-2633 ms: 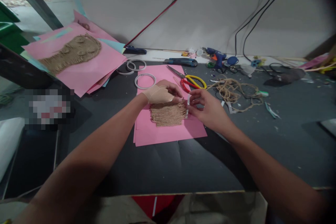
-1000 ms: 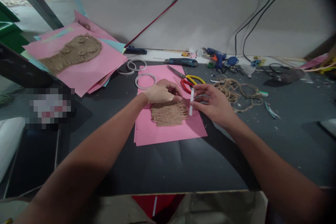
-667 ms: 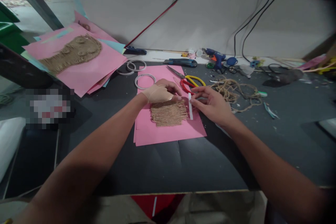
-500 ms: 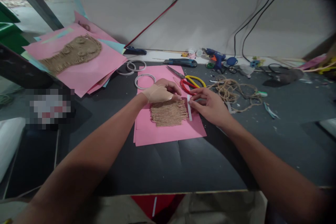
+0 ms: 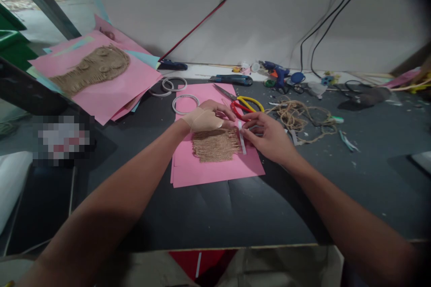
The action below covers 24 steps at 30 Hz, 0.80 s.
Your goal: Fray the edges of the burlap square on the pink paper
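Rows of brown twine [image 5: 215,145] lie side by side as a mat on a pink sheet of paper [image 5: 217,175]. My left hand [image 5: 212,116], with a beige wrap round its thumb and wrist, rests over the mat's upper edge; its fingers are stretched towards the right and its thumb is apart from them. At the mat's right edge, my right hand [image 5: 266,134] pinches a narrow white strip [image 5: 243,144] between thumb and fingers. The strip stands nearly straight along the ends of the twine. Just beyond the hands lie scissors [image 5: 247,104] with red and yellow handles.
Three grey rings [image 5: 186,105] lie behind my left hand. A blue cutter knife [image 5: 232,80] and a blue glue gun [image 5: 278,74] lie along the wall. Loose twine [image 5: 299,116] is heaped at right. Pink sheets [image 5: 101,98] bearing a finished-looking twine shape [image 5: 97,65] stand at left.
My right hand has shifted slightly left with the white strip, bringing it closer to the twine ends. My left fingers have moved a little to the right.
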Available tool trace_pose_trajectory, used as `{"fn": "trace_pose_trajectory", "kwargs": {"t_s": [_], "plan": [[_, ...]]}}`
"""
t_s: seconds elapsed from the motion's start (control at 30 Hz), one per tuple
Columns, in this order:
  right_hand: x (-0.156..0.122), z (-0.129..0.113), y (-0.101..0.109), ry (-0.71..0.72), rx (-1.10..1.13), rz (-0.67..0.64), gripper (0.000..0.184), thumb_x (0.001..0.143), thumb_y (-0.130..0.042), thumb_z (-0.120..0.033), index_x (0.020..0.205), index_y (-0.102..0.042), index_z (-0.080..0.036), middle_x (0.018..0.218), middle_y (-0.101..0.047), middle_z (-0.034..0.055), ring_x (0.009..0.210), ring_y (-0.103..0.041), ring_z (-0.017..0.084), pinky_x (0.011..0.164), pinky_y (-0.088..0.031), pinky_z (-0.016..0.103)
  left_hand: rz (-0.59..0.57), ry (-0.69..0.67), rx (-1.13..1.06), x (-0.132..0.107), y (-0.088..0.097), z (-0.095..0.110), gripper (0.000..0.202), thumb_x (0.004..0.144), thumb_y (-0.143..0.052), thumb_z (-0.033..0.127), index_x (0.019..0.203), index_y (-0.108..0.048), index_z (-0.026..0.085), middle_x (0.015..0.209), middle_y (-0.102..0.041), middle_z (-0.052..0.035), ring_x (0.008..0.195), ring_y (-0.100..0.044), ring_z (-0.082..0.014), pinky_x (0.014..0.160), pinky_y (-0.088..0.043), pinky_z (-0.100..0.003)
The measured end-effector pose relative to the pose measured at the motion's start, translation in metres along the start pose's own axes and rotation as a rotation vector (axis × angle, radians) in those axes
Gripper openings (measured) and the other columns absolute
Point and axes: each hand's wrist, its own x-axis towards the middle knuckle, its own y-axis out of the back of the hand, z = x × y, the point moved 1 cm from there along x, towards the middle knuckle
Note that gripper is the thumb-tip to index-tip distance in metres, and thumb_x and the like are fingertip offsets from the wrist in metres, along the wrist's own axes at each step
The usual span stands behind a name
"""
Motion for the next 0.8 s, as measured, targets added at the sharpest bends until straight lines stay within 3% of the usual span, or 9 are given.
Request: {"fn": "trace_pose_trajectory", "kwargs": {"t_s": [0.3,0.5,0.7,0.8], "plan": [[0.0001,0.0032,-0.0004,-0.008,-0.007,-0.010,0.039,0.087,-0.074,-0.040,0.119,-0.062,-0.020,0.096,-0.071,0.0075,0.076,-0.070,0.021,0.067,-0.061,0.038,-0.062,-0.051,0.002,0.0000,0.0007,0.0019,0.018,0.079,-0.079,0.032,0.092,-0.083,0.020,0.107,-0.081,-0.0081,0.104,-0.073,-0.0210,0.093,-0.057,-0.033],[0.0001,0.0027,-0.0005,0.004,-0.020,-0.004,0.037,0.088,-0.073,-0.040,0.118,-0.062,-0.020,0.095,-0.070,0.0066,0.074,-0.069,0.020,0.066,-0.060,0.036,-0.003,-0.011,0.021,-0.0006,0.0016,0.0013,0.021,0.078,-0.079,0.037,0.091,-0.082,0.020,0.101,-0.081,-0.0062,0.098,-0.074,-0.0208,0.090,-0.057,-0.032],[-0.0002,0.0012,-0.0009,-0.007,-0.010,-0.007,0.038,0.088,-0.074,-0.041,0.117,-0.062,-0.021,0.095,-0.069,0.0066,0.074,-0.069,0.020,0.064,-0.060,0.036,0.123,0.033,0.027,-0.0015,0.0018,-0.0030,0.016,0.080,-0.075,0.031,0.088,-0.082,0.020,0.101,-0.081,-0.0064,0.093,-0.073,-0.0190,0.089,-0.057,-0.033],[-0.0003,0.0008,-0.0014,-0.008,0.000,-0.008,0.038,0.088,-0.074,-0.041,0.117,-0.062,-0.020,0.096,-0.069,0.0071,0.077,-0.069,0.020,0.066,-0.061,0.036,0.121,0.025,0.005,-0.0007,0.0024,-0.0026,0.017,0.080,-0.076,0.033,0.090,-0.082,0.021,0.103,-0.081,-0.0066,0.092,-0.072,-0.0187,0.088,-0.057,-0.033]]}}
